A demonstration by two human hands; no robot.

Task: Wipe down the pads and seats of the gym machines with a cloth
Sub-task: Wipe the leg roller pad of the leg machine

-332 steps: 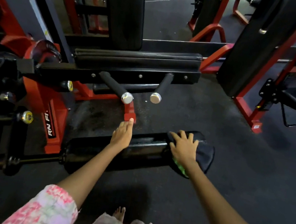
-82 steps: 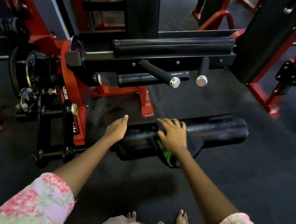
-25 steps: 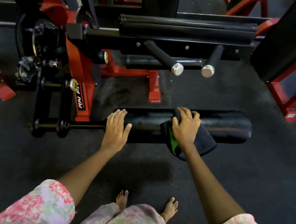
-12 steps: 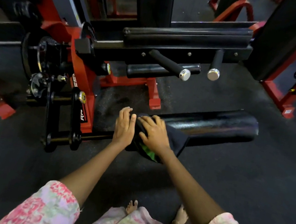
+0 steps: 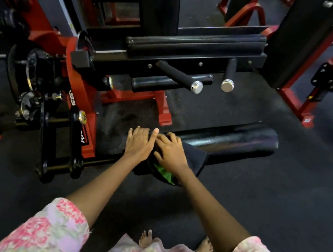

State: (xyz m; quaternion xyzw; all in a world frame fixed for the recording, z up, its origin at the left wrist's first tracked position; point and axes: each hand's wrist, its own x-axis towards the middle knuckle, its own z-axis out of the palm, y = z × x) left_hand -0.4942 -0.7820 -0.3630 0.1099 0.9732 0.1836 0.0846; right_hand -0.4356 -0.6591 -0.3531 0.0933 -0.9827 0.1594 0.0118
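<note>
Now the left hand [image 5: 139, 142] lies flat on the roller pad's [image 5: 229, 139] left end, fingers straight, touching the right hand [image 5: 171, 152], pressing the cloth [image 5: 194, 159]; bare floor [image 5: 280, 198] lies rightward.

We look down on a dark rubber gym floor [image 5: 279, 209], where two black handle bars with chrome end caps [image 5: 197, 86] jut from a red steel machine frame [image 5: 82, 99] beside stacked black weight plates [image 5: 17, 71].
</note>
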